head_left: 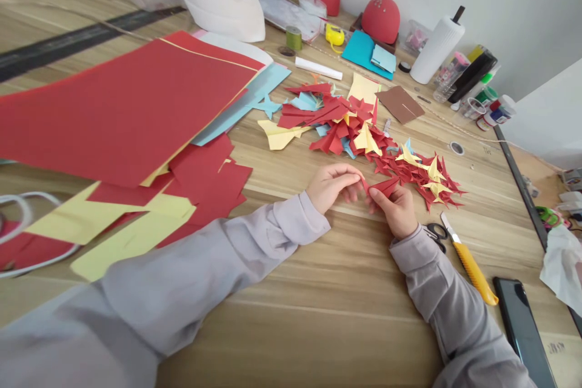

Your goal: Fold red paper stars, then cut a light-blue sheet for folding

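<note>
Between my two hands is a small folded piece of red paper, held above the wooden table. My right hand pinches its wide end between thumb and fingers. At its narrow tip, the thumb and forefinger of my left hand are closed on the paper. Just beyond my hands lies a heap of folded paper pieces, mostly red with some yellow and blue. A row of pointed red and yellow folded stars runs off to the right of it.
Large red sheets and cut yellow strips cover the left side. Black scissors, a yellow utility knife with its blade out and a phone lie by my right arm. Bottles stand along the wall.
</note>
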Demonstrator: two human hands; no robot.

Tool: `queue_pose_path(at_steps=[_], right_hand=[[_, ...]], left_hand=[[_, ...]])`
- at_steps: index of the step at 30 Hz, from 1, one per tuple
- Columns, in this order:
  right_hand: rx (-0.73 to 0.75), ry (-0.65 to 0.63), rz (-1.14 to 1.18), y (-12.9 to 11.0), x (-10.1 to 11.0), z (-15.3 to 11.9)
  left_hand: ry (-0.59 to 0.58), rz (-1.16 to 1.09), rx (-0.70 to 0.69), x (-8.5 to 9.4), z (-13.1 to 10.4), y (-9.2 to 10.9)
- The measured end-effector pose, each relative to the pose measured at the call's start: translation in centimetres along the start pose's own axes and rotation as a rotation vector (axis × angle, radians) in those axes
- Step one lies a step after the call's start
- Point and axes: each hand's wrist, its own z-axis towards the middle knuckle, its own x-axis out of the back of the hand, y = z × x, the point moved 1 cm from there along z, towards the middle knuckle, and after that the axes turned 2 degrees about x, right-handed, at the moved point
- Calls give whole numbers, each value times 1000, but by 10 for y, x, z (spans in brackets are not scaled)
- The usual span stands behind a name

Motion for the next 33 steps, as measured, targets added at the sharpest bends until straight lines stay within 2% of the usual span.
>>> queue_pose_path(at_steps=[6, 12, 22, 33], right_hand=[[19, 1, -30, 1, 1, 0], [63, 4, -53, 0, 0, 0], [71, -3, -98, 0, 0, 1], [48, 7, -84, 0, 0, 0]], left_hand=[[62, -60, -23, 1, 1, 1], [56, 120, -15, -2, -1, 0], [3, 109, -89, 0, -1, 0], [17, 96, -7, -2, -3, 1]])
